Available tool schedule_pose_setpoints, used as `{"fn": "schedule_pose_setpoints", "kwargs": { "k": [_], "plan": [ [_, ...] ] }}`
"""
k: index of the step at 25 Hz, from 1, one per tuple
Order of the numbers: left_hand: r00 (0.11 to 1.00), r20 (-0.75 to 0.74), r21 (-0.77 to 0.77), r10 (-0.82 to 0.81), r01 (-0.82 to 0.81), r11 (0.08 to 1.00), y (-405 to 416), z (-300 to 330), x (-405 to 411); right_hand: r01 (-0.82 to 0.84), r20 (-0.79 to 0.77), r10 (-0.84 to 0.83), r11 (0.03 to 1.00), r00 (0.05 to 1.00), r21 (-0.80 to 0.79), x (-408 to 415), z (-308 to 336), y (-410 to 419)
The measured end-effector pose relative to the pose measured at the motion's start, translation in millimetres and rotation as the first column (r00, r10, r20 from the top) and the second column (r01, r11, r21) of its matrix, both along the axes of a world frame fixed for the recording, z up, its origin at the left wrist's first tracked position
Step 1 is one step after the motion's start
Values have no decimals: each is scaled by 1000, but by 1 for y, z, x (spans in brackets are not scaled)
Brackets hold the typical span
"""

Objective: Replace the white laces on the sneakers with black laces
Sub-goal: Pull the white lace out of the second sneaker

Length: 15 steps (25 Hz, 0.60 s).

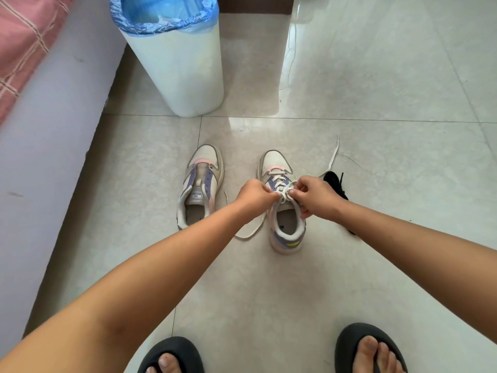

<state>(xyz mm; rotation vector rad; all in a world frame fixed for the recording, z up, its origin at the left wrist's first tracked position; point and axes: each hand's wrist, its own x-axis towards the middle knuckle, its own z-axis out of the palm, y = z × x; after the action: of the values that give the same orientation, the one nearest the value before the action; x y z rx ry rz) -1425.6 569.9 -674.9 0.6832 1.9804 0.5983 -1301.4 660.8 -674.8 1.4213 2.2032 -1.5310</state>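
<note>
**Item counts, positions relative to the bin**

Bin [172,57]: 1, white with blue liner. Sneakers: 2, both on the floor in front of the bin, the unlaced sneaker [200,184] nearer it, the laced sneaker [282,200] further right. White lace [332,157] visible: 1, in the laced sneaker. Black laces [334,181]: one bundle, right of both sneakers, count unclear. Hands: 2, left hand [255,196] and right hand [314,197]. Black sandals: 2, farthest from the bin, left sandal [172,354], right sandal [368,348].
</note>
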Motion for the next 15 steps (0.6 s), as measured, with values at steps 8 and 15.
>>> {"fn": "schedule_pose_setpoints", "kwargs": {
  "k": [8,15],
  "plan": [
    [993,-1,-16,-122,122,992,7,-1,-9,-458,282,366,776,887,434,3,0,-4],
    [960,277,30,-50,43,999,0,-5,-10,-503,299,409,761,862,409,3,2,-2]
  ]
}}
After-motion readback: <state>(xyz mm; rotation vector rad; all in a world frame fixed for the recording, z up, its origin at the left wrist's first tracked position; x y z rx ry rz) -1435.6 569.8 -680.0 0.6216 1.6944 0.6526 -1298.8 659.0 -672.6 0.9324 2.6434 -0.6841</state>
